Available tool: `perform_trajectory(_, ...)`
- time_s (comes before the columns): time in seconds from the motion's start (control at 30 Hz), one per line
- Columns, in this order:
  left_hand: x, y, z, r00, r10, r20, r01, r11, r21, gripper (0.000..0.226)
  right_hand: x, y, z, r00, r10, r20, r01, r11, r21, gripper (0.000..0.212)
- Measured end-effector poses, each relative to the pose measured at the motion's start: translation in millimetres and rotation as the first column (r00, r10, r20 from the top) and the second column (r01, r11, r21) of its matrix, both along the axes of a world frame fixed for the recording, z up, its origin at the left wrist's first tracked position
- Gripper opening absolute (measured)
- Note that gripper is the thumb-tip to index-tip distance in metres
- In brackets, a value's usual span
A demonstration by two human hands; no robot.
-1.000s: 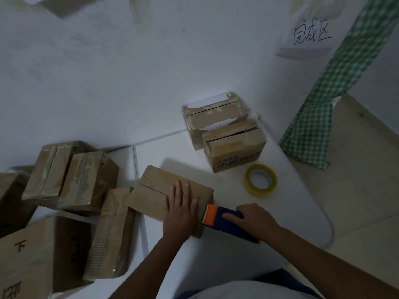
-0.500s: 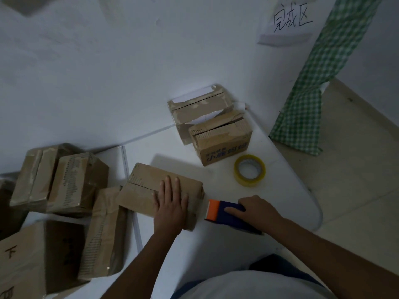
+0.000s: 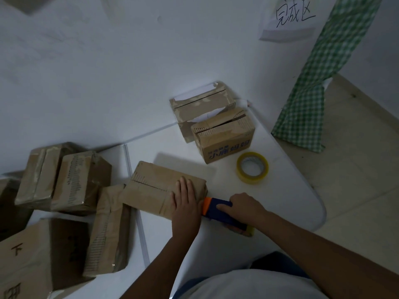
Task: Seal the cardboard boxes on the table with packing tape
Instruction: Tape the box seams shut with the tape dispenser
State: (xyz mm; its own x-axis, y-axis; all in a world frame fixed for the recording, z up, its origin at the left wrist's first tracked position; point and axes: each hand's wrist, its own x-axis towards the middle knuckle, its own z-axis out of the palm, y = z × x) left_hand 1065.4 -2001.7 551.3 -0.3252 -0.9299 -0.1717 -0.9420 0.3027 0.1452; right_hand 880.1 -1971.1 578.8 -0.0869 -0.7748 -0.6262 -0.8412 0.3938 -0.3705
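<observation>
Far left, at frame edge: large carton w/ black characters (image 3: pixel 23 260), partly cut off; above it a cluster of three taped boxes (image 3: pixel 62 180) lying close together on the white table (image 3: pixel 287 190), w/ one more dark box at the left edge, mostly out of view; a fourth taped box (image 3: pixel 108 231) lies lengthwise just right of them, its top end touching the box being worked on.

Centre: the working box (image 3: pixel 151 186) sits flat on the table, flap seam running across its top, still showing as a dark slit on the left part; left hand (image 3: pixel 185 201) rests flat on the box's right end, fingers straight and close together, pressing down, not curled round anything.

Just right of that: tape dispenser (image 3: pixel 218 210), orange front & dark blue body, orange end touching the box's right edge; right hand (image 3: pixel 244 208) grips the dispenser from above, fingers curled round its body; a bit of yellowish tape roll shows under the wrist.

Behind, near the wall: two more boxes touching each other, the rear one (image 3: pixel 200 108) w/ white paper visible in its top, the front one w/ blue print (image 3: pixel 224 137), flaps not fully flat.

Right of those: loose roll of yellowish tape (image 3: pixel 252 167) lying flat, apart from boxes & hands; further right, green checked cloth (image 3: pixel 319 83) hanging beside the table; paper sign w/ handwritten characters (image 3: pixel 291 16) on the wall above.
</observation>
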Motion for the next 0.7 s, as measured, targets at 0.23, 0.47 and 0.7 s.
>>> perform_trajectory(0.23, 5, -2, -3, 0.999, -0.041, 0.030, 0.041, 0.999, 0.022, 0.067, -35, 23, -8, 0.975, -0.099, -0.198, 0.083, 0.993, -0.087, 0.044)
perform_trajectory(0.47, 63, -17, 14, 0.897, -0.434, 0.080, 0.440, 0.895, -0.074, 0.086, -14, 21, -28, 0.994, -0.030, -0.100, 0.021, 0.995, -0.097, 0.027)
perform_trajectory(0.7, 119, -18, 5, 0.944, -0.330, 0.028, 0.326, 0.941, 0.088, 0.098, 18, 19, -14, 0.927, -0.271, 0.258, 0.353, 0.861, -0.367, 0.016)
